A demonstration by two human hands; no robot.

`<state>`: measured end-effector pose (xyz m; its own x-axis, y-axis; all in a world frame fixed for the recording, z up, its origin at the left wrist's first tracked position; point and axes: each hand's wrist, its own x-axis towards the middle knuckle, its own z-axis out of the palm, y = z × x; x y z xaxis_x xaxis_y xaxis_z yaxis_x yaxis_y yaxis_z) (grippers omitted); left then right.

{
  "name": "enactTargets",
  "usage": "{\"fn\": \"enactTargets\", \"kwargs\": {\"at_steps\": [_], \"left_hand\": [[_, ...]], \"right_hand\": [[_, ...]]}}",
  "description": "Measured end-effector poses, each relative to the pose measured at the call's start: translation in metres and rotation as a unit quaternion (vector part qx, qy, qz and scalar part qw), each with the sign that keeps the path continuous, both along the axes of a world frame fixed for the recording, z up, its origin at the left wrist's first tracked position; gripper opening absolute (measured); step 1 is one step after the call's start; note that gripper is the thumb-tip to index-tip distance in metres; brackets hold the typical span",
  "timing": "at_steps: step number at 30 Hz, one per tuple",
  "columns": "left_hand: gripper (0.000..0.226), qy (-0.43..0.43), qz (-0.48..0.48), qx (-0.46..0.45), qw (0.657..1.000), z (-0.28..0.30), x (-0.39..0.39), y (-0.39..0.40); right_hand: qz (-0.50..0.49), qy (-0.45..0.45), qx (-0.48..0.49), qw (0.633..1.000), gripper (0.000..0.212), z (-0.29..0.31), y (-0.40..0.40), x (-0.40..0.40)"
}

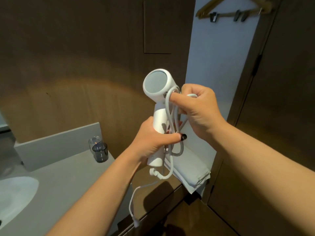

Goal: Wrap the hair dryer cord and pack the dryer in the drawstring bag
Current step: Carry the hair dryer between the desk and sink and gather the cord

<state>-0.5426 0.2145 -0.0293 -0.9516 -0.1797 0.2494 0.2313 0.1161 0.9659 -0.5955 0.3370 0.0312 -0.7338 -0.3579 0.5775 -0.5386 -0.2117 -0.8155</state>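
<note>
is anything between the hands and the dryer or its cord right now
Nothing visible. The left hand grips the hair dryer by its handle, and the right hand holds loops of the cord directly.

White hair dryer [157,97] and looped cord [172,116] in both hands.

We find ourselves in a hotel-style bathroom, judging by the white oval sink [16,191] set in a grey stone desk [68,181], two smoky glass tumblers [100,152] and wooden clip hangers [233,10].

1 dryer [157,103], 2 glasses [100,152], 2 hands [150,142]
</note>
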Motion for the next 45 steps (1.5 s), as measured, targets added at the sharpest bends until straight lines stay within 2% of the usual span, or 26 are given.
{"fn": "enactTargets", "kwargs": {"at_steps": [4, 8, 9, 11, 14, 18, 20, 22, 24, 26, 29, 32, 36, 38, 40, 43, 44, 45], "left_hand": [[0.046, -0.012, 0.050, -0.022, 0.998, -0.008, -0.007, 0.008], [0.071, -0.014, 0.035, -0.011, 0.999, -0.013, -0.012, 0.006], [0.071, -0.014, 0.020, 0.000, 1.000, -0.013, -0.012, 0.006], [0.053, 0.000, 0.002, 0.031, 1.000, -0.013, -0.013, 0.004], [0.041, 0.005, 0.000, 0.083, 0.997, -0.016, -0.015, -0.002], [0.032, -0.008, -0.022, 0.212, 0.977, -0.015, -0.012, -0.008], [0.032, -0.015, -0.026, 0.247, 0.969, -0.013, -0.010, -0.012], [0.029, -0.021, -0.020, 0.267, 0.963, -0.012, -0.011, -0.016], [0.021, -0.024, -0.001, 0.289, 0.957, -0.011, -0.011, -0.020], [0.022, -0.002, -0.002, 0.332, 0.943, -0.011, -0.012, -0.024], [0.016, 0.040, -0.004, 0.378, 0.925, -0.009, -0.010, -0.029], [0.010, 0.042, 0.041, 0.374, 0.925, -0.011, -0.004, -0.040], [0.022, 0.038, 0.074, 0.388, 0.918, -0.020, 0.007, -0.063], [0.012, 0.027, 0.074, 0.389, 0.918, -0.024, 0.015, -0.068], [0.009, 0.010, 0.078, 0.380, 0.922, -0.026, 0.023, -0.068], [0.020, -0.031, 0.144, 0.304, 0.941, -0.034, 0.029, -0.067], [0.023, -0.047, 0.167, 0.264, 0.949, -0.036, 0.030, -0.065], [0.027, -0.057, 0.181, 0.228, 0.955, -0.040, 0.029, -0.064]], "right_hand": [[0.051, -0.124, -0.084, 0.987, 0.055, -0.001, 0.001, -0.003], [0.032, -0.105, -0.058, 0.992, 0.052, -0.002, -0.004, -0.007], [0.027, -0.096, -0.049, 0.994, 0.052, -0.003, -0.006, -0.008], [0.018, -0.059, -0.027, 0.998, 0.049, -0.003, -0.005, -0.012], [-0.017, -0.019, -0.021, 0.999, 0.035, -0.009, 0.001, -0.019], [-0.073, -0.168, -0.062, 0.981, 0.023, -0.049, 0.009, -0.031], [-0.072, -0.246, -0.011, 0.966, 0.026, -0.081, 0.007, -0.034], [-0.028, -0.307, 0.064, 0.949, 0.036, -0.111, 0.002, -0.033], [0.021, -0.314, 0.145, 0.938, 0.050, -0.136, -0.006, -0.029], [0.031, -0.306, 0.214, 0.927, 0.055, -0.154, -0.015, -0.022], [0.004, -0.325, 0.222, 0.919, 0.050, -0.163, -0.023, -0.015], [-0.020, -0.384, 0.151, 0.911, 0.038, -0.162, -0.027, -0.019], [0.005, -0.412, 0.070, 0.908, 0.040, -0.153, -0.027, -0.027], [0.013, -0.400, 0.067, 0.914, 0.044, -0.144, -0.027, -0.029], [0.001, -0.374, 0.086, 0.923, 0.037, -0.133, -0.025, -0.031], [-0.009, -0.342, 0.097, 0.935, 0.018, -0.116, -0.022, -0.034], [-0.007, -0.335, 0.096, 0.937, 0.016, -0.110, -0.022, -0.032], [-0.005, -0.329, 0.096, 0.939, 0.027, -0.106, -0.023, -0.030]]}}
